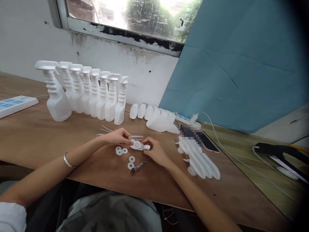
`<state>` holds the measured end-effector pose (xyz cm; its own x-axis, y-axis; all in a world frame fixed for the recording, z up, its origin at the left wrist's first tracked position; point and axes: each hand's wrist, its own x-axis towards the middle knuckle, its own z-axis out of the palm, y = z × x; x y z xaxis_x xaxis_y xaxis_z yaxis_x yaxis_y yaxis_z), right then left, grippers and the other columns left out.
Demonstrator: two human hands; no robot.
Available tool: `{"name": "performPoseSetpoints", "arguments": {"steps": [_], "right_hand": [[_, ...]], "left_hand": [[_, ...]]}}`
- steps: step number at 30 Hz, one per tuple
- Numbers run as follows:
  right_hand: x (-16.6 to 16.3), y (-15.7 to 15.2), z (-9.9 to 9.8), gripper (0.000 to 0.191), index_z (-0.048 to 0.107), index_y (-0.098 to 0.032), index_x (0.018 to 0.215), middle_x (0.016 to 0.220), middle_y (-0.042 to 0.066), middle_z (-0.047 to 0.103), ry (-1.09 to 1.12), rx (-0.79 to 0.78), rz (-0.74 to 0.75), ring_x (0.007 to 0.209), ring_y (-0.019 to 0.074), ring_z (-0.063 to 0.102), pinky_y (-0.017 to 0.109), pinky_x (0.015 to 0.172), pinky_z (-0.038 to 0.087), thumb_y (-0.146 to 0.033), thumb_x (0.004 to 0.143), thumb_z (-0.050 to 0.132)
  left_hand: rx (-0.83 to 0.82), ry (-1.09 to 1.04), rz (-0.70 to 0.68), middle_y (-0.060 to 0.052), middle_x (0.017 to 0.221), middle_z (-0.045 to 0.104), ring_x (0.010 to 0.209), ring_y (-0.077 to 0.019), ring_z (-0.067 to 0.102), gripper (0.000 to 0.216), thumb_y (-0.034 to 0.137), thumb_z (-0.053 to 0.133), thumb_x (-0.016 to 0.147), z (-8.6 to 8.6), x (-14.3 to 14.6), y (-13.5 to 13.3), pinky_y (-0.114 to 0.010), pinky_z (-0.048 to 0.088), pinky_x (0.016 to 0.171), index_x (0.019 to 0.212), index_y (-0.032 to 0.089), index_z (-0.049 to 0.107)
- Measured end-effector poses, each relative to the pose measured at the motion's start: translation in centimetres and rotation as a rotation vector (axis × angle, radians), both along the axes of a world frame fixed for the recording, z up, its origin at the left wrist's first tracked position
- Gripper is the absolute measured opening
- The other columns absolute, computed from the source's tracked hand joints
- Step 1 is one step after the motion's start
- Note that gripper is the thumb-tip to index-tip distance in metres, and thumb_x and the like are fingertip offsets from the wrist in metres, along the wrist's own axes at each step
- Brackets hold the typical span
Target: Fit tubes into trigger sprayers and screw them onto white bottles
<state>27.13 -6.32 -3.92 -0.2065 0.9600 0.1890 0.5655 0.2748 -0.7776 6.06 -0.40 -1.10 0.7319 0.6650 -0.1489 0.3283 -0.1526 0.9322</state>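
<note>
Between my two hands is a white trigger spray head (pixel 138 145), held low over the brown table. My left hand (pixel 120 137) pinches its left end, by the round part. The fingers of my right hand (pixel 156 150) grip the opposite end. Flat white washers (pixel 119 150) lie in a small cluster below my left hand, and two more washers (pixel 131 162) are nearer the table edge. Beside those lies a screwdriver (pixel 139 165) with a dark-ended handle, its tip near my right hand. Thin white tubes (pixel 106 129) lie behind my left hand.
White spray bottles (pixel 101 96) stand in a row at the back left. Bottles lying down (pixel 159 122) are at the back middle. More white spray heads (pixel 200 159) are lined up at the right, beside a phone (pixel 210 142). Power strips (pixel 18 104) and a white cable (pixel 231 154) flank the table.
</note>
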Motion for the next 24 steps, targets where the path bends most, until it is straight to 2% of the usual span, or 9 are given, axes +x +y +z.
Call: {"name": "performPoseSetpoints", "arguments": {"steps": [4, 7, 10, 15, 20, 24], "right_hand": [[-0.3, -0.2, -0.3, 0.025, 0.054, -0.017, 0.082, 0.075, -0.002, 0.061, -0.002, -0.005, 0.016, 0.063, 0.0115, 0.052, 0.021, 0.056, 0.039, -0.01, 0.058, 0.051], [-0.5, -0.3, -0.4, 0.025, 0.053, -0.017, 0.083, 0.074, -0.003, 0.06, -0.002, 0.008, 0.037, 0.063, 0.0115, 0.053, 0.021, 0.056, 0.038, -0.01, 0.059, 0.049], [-0.6, -0.3, -0.2, 0.025, 0.053, -0.018, 0.083, 0.076, -0.003, 0.06, -0.023, 0.036, 0.028, 0.064, 0.0113, 0.052, 0.022, 0.058, 0.039, -0.01, 0.059, 0.049], [-0.6, -0.5, 0.1, 0.028, 0.053, -0.019, 0.086, 0.083, -0.001, 0.061, -0.054, 0.06, 0.031, 0.073, 0.0132, 0.055, 0.025, 0.066, 0.041, -0.01, 0.06, 0.048], [-0.9, -0.7, 0.2, 0.04, 0.047, -0.021, 0.107, 0.091, 0.0, 0.059, -0.075, 0.102, 0.032, 0.071, 0.0124, 0.055, 0.027, 0.068, 0.043, -0.013, 0.067, 0.048], [-0.9, -0.6, 0.3, 0.036, 0.048, -0.022, 0.105, 0.101, 0.002, 0.058, -0.119, 0.233, 0.067, 0.088, 0.0144, 0.055, 0.028, 0.077, 0.042, -0.014, 0.07, 0.05]], "left_hand": [[0.027, 0.03, -0.004, 0.003, 0.049, 0.048, 0.046, -0.0071, 0.042, 0.038, 0.045, 0.069, 0.058, -0.3, 0.6, -0.5, -0.019, 0.033, 0.044, 0.056, 0.013, 0.049], [0.075, -0.004, 0.001, 0.005, 0.048, 0.043, 0.045, -0.0059, 0.038, 0.039, 0.045, 0.068, 0.058, -0.3, 1.0, -0.9, -0.018, 0.029, 0.042, 0.055, 0.013, 0.046], [0.083, -0.044, 0.033, 0.006, 0.048, 0.039, 0.044, -0.0053, 0.035, 0.039, 0.045, 0.066, 0.06, -0.6, 1.3, -0.9, -0.018, 0.026, 0.042, 0.056, 0.014, 0.044], [0.13, -0.069, 0.112, 0.005, 0.054, 0.042, 0.048, -0.0062, 0.037, 0.036, 0.044, 0.066, 0.061, -1.6, 1.5, -0.3, -0.018, 0.028, 0.044, 0.065, 0.014, 0.047], [0.379, -0.153, 0.181, 0.002, 0.071, 0.052, 0.062, -0.0096, 0.049, 0.029, 0.041, 0.061, 0.069, -1.5, 1.5, -0.4, -0.021, 0.039, 0.057, 0.075, 0.015, 0.049], [0.509, -0.141, 0.04, 0.0, 0.078, 0.058, 0.073, -0.0118, 0.053, 0.026, 0.04, 0.058, 0.072, -0.9, 1.3, -0.8, -0.025, 0.042, 0.072, 0.078, 0.016, 0.052]]}}
